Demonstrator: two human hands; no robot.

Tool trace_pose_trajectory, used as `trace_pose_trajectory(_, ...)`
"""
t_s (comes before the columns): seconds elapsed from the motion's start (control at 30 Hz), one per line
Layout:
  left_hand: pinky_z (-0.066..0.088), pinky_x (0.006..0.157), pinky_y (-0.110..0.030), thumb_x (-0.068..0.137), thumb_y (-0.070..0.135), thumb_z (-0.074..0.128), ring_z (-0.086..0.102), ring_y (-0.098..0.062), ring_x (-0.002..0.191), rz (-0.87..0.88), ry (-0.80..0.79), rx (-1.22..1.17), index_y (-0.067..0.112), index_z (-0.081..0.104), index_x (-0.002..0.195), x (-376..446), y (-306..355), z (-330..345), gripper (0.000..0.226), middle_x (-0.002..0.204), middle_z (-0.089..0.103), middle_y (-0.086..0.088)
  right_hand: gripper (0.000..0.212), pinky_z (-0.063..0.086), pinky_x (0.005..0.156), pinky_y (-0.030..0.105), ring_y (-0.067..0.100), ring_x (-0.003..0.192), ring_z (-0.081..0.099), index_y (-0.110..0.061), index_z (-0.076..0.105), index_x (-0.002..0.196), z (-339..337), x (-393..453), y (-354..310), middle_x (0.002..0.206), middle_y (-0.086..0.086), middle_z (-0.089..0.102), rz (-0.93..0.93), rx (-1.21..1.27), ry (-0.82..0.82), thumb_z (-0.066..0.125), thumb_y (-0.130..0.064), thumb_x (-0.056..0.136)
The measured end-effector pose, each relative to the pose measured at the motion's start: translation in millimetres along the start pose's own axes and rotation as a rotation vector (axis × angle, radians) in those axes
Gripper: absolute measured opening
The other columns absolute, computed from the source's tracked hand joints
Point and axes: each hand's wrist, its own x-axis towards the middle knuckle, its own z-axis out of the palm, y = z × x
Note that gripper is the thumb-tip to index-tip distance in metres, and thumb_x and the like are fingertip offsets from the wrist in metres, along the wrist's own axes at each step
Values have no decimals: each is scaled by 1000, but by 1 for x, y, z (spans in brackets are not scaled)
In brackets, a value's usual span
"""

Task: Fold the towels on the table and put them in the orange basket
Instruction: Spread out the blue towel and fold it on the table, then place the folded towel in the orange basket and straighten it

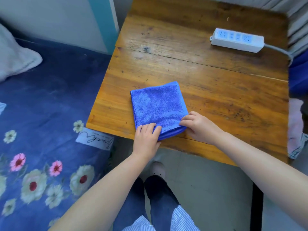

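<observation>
Left grip: fingers curled over the near left corner of the blue towel, thumb beneath the edge, pinching the layers. Right grip: fingertips pinching the near right corner of the same towel, palm resting on the bench. The towel lies folded into a rough square, flat, near the bench's front left edge. A white power strip sits well apart at the far right. A floral bedspread lies left of the bench.
</observation>
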Motion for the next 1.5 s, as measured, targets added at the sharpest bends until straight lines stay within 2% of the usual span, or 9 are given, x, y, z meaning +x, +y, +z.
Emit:
trace_pose_trajectory(0.17,45,48,-19,22,2,82,57,-20,47,-25,43,43,10,69,66,-23,-1,-3,47,57,61,-1,30,53,62,39,36,64,64,7,70,76,-12,-12,-23,72,21,70,69,127,-39,64,23,51)
trace_pose_trajectory(0.33,42,41,-13,16,11,85,58,-17,45,-31,33,51,8,67,64,-55,-16,-25,51,51,58,0,29,39,71,27,40,75,63,13,68,85,-18,-14,-54,81,27,68,142,171,-42,55,23,61)
trace_pose_trajectory(0.5,37,38,-12,22,8,88,59,-16,45,-91,111,5,6,64,69,-106,-42,-72,52,53,59,-3,37,46,77,43,49,84,59,17,64,88,-19,2,-108,90,32,64,63,150,51,51,29,56)
trace_pose_trajectory(0.57,37,37,-13,29,2,87,61,-18,48,-131,127,-26,3,63,75,-144,-55,-93,52,56,62,-8,40,41,82,37,47,93,57,16,63,93,-12,13,-138,97,31,61,41,129,71,52,27,57)
trace_pose_trajectory(0.67,50,59,-29,63,-5,72,66,-28,79,-356,246,-123,-4,66,96,-239,-82,-131,33,83,68,-18,39,41,82,34,43,95,57,14,60,97,0,31,-228,100,30,58,-80,112,67,58,24,59)
trace_pose_trajectory(0.73,46,77,-35,81,1,57,59,-27,99,-400,252,-150,0,61,111,-265,-95,-136,30,104,65,-16,33,47,75,40,44,86,58,14,61,89,5,37,-256,90,29,60,-108,113,77,59,24,57)
trace_pose_trajectory(0.87,40,89,-35,90,8,51,52,-26,109,-594,294,-100,5,57,119,-352,-114,-173,30,115,60,-12,23,46,69,39,42,82,55,11,61,85,21,52,-341,85,26,58,-219,121,75,57,18,64)
trace_pose_trajectory(1.17,39,92,-38,92,13,49,46,-27,115,-1017,447,36,10,52,125,-529,-165,-234,34,122,56,-9,33,39,77,33,33,99,52,2,59,110,45,111,-539,104,20,57,-481,151,-58,61,0,77)
trace_pose_trajectory(1.5,35,88,-31,90,6,50,52,-31,111,-1303,697,-14,4,56,118,-598,-269,-294,29,121,57,-13,29,30,80,14,31,106,49,7,63,102,73,232,-681,115,20,52,-508,350,-123,67,-1,74)
